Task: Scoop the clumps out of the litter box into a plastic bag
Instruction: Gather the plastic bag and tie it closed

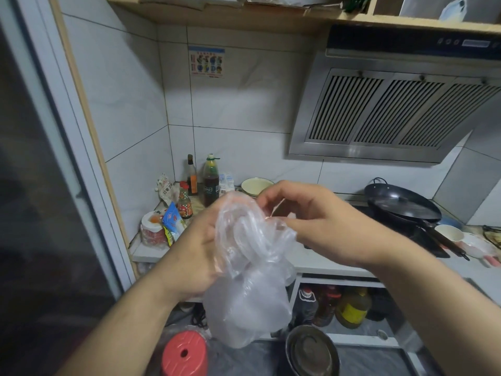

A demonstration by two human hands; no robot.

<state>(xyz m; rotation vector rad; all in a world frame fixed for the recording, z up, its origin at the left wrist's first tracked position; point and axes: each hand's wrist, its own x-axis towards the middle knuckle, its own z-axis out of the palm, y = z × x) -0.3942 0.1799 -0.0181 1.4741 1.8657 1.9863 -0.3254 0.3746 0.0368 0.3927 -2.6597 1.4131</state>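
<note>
Holding: plastic bag (252,270) is gripped above the bench (325,260).
Left hand (200,256): clamped on bag side.
Right hand (311,213): bag top pinched.

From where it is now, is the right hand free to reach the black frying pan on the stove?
Probably not yet. The right hand is pinching the clear crumpled plastic bag, which the left hand also grips. The black frying pan sits unobstructed to its right, so releasing the bag should leave the way clear.
</note>
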